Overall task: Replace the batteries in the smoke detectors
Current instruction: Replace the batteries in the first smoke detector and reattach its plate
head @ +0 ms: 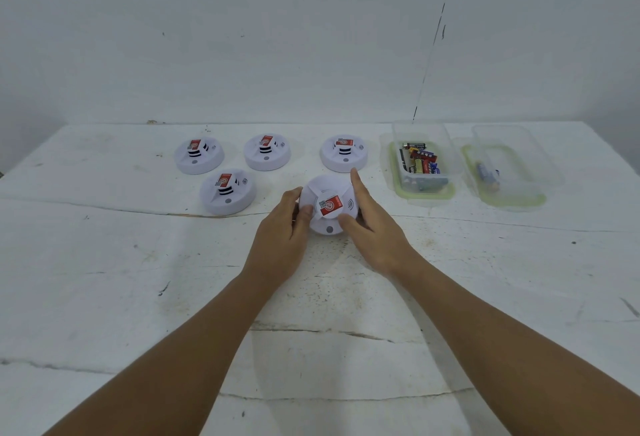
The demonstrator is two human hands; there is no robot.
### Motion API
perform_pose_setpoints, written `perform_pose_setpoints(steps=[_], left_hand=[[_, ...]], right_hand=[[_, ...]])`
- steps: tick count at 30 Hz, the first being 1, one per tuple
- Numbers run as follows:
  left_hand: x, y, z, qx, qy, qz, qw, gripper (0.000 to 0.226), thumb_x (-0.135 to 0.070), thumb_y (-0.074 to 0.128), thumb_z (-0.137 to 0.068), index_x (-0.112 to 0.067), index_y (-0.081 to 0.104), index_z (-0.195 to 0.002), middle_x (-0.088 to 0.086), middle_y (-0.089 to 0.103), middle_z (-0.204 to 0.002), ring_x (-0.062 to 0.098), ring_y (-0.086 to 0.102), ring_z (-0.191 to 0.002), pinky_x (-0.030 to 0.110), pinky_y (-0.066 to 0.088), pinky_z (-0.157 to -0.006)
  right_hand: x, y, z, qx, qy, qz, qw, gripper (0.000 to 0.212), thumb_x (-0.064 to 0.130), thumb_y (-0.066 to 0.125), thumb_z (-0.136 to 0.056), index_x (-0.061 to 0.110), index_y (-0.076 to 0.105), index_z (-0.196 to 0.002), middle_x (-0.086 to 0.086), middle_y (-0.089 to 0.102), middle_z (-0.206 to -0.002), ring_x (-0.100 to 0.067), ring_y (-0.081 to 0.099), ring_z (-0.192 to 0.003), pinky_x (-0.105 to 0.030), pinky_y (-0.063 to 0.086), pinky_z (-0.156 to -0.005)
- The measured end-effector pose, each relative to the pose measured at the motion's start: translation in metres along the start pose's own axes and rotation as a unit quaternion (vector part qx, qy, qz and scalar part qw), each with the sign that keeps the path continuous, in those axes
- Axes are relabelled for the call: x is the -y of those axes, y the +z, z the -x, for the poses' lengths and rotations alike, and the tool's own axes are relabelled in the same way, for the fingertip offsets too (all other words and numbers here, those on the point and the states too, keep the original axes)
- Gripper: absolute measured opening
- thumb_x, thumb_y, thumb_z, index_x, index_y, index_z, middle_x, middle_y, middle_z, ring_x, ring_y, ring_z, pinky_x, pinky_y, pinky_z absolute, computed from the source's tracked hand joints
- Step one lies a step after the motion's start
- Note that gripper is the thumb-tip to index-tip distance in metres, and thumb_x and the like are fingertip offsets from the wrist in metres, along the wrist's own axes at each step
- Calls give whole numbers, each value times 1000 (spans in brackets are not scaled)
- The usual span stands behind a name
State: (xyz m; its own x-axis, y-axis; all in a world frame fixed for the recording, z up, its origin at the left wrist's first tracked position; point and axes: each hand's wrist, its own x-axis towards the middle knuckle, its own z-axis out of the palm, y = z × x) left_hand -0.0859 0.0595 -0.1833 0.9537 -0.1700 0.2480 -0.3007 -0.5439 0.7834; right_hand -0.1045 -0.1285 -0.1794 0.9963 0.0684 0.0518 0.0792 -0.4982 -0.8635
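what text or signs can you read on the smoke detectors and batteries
"S" in a circle, white on the red sticker of the held smoke detector.
Sound-wave sign, no letters, beside that sticker.
Stickers on the other four detectors: too blurred to read.
Labels on the batteries in the clear container: too small to read.

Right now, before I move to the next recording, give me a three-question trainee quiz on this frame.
1. How many smoke detectors are on the table?
2. True or false: both hands grip the nearest smoke detector.
3. Which clear container holds more batteries: A, the left container, or B, the right container?

Key: 1. Five. 2. True; the left hand and right hand are on its sides. 3. A.
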Motion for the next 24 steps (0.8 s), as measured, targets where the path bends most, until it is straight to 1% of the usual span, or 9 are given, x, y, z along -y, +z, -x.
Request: perform_pose_setpoints(steps=[5, 8, 11, 14, 19, 21, 23, 24], left_hand=[[0, 0, 0, 2, -1, 0, 1000, 29, -36, 42, -111, -30, 51, -137, -23, 63, -107, -11, 57, -104, 6, 44, -77], [0, 0, 0, 0, 0, -4, 1000, 30, -37, 42, -110, -29, 51, -138, -23, 63, -107, -13, 57, -102, 7, 45, -77], [0, 0, 0, 0, 2, -7, 1000, 31, -37, 41, -111, -28, 51, -139, -21, 64, -108, -13, 58, -102, 5, 44, -76], [0, 0, 0, 1, 3, -9, 1000, 31, -38, 41, -111, -28, 51, -138, -20, 65, -108, -12, 58, -101, 6, 45, -76], [-1, 0, -1, 4, 2, -12, 1000, 32, -36, 42, -111, -24, 51, -139, -17, 65, -109, -12, 58, -100, 4, 44, -75], [0, 1, -1, 2, 5, -14, 1000, 31, -36, 42, -111, -25, 51, -138, -19, 64, -108, -13, 58, -99, 3, 43, -75], [1, 3, -1, 0, 9, -8, 1000, 30, -36, 42, -111, -26, 52, -138, -18, 64, -111, -12, 58, -101, 7, 44, -78], [1, 4, -1, -1, 14, -7, 1000, 30, -36, 42, -111, -27, 52, -137, -17, 65, -114, -9, 59, -103, 12, 46, -82]], right_hand=[[1, -1, 0, 2, -3, -3, 1000, 83, 53, 45, -94, 51, -1, -163, 21, 42, -159, -5, 49, -138, -45, 46, -115], [1, -1, 0, 1, 0, 3, 1000, 81, 49, 47, -97, 51, -1, -163, 20, 43, -157, -5, 52, -133, -44, 47, -113], [0, -1, 0, -1, -1, 9, 1000, 80, 44, 48, -101, 51, -2, -163, 18, 45, -157, -5, 52, -131, -42, 48, -111], [-1, -1, 0, 2, -3, 11, 1000, 79, 42, 49, -103, 49, -2, -163, 18, 44, -158, -4, 51, -132, -40, 46, -111], [-1, -2, -1, 2, -8, 14, 1000, 80, 42, 48, -102, 46, -3, -164, 16, 44, -159, -6, 51, -132, -38, 47, -110], [-1, 0, -2, -2, -5, 13, 1000, 81, 44, 48, -101, 46, -3, -164, 16, 45, -157, -7, 52, -131, -40, 48, -110], [-3, 1, -2, -4, -5, 15, 1000, 82, 47, 48, -100, 47, -4, -164, 15, 46, -157, -8, 52, -131, -40, 48, -109], [-4, 1, -2, -8, -6, 16, 1000, 82, 48, 48, -99, 47, -4, -164, 14, 46, -157, -8, 52, -133, -40, 47, -110]])
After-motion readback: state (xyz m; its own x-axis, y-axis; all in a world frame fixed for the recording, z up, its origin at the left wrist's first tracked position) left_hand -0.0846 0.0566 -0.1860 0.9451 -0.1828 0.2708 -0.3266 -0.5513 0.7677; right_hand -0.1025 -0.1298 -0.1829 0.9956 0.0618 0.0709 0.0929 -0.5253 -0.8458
